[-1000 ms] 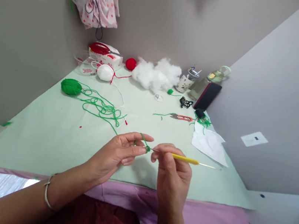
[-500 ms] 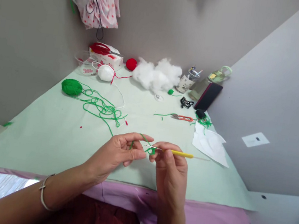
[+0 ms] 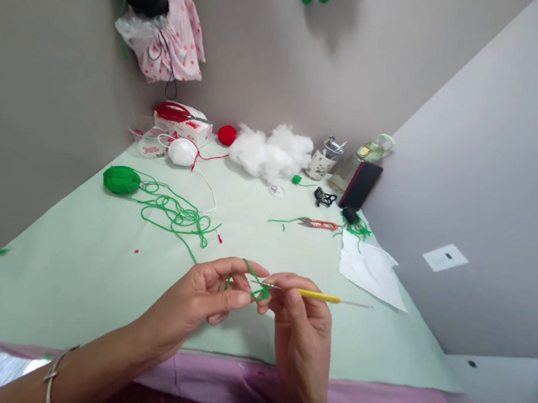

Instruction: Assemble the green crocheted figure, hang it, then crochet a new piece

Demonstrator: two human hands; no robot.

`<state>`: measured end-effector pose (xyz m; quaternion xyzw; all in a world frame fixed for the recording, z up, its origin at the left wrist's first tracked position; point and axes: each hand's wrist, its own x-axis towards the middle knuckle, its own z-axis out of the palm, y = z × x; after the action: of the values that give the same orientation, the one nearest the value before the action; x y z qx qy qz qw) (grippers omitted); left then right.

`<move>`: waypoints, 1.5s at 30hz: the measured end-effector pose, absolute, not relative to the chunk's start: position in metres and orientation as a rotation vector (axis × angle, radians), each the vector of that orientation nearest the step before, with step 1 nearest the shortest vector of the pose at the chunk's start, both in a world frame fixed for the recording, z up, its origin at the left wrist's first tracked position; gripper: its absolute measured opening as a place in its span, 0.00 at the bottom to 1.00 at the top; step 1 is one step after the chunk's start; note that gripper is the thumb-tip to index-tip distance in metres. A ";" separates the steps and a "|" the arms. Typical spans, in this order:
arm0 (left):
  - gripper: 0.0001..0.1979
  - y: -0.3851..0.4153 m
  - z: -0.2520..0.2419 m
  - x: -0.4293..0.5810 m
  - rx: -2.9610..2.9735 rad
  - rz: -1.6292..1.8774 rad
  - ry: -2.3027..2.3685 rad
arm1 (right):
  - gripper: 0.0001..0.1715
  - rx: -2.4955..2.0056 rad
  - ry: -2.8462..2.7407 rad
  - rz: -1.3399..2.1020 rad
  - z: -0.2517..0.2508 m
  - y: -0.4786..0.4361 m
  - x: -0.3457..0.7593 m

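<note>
My right hand [image 3: 303, 331] pinches a yellow-handled crochet hook [image 3: 319, 296], its metal tip pointing left toward my other hand. A small loop of green crochet work [image 3: 261, 293] hangs at the hook's shaft, beside my right fingertips. Green yarn runs over the raised index finger of my left hand [image 3: 215, 291] and down between its fingers, with the thumb close to the loop. Loose green strands [image 3: 178, 215] trail over the table from the green yarn ball [image 3: 121, 180] to my left hand.
White stuffing [image 3: 271, 153] lies at the back, between a red yarn ball [image 3: 227, 135] and a pen cup [image 3: 324, 161]. Orange thread snips [image 3: 320, 225], a black claw clip [image 3: 325, 198], a leaning phone [image 3: 361, 185] and white paper [image 3: 369, 274] are to the right. White yarn [image 3: 182, 152] sits back left.
The view has tilted upward, so the table sits lower and a green knitted item shows on the wall. My hands keep nearly the same pose; the left thumb is closer to the green loop.
</note>
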<state>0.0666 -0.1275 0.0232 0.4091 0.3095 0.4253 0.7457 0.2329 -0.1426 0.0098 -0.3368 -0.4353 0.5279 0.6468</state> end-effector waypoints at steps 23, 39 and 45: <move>0.16 -0.132 0.032 0.060 0.963 0.937 0.694 | 0.08 -0.713 -1.085 1.166 0.013 -0.143 0.229; 0.21 -0.134 0.025 0.062 1.210 0.904 0.830 | 0.07 -0.862 -1.221 1.089 0.006 -0.145 0.231; 0.22 -0.135 0.028 0.059 1.208 0.889 0.805 | 0.07 -0.809 -1.036 1.146 0.005 -0.143 0.227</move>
<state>0.0594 -0.1345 0.0279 0.5336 0.3556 0.3926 0.6593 0.2272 -0.1435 0.0052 -0.3552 -0.4549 0.5030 0.6433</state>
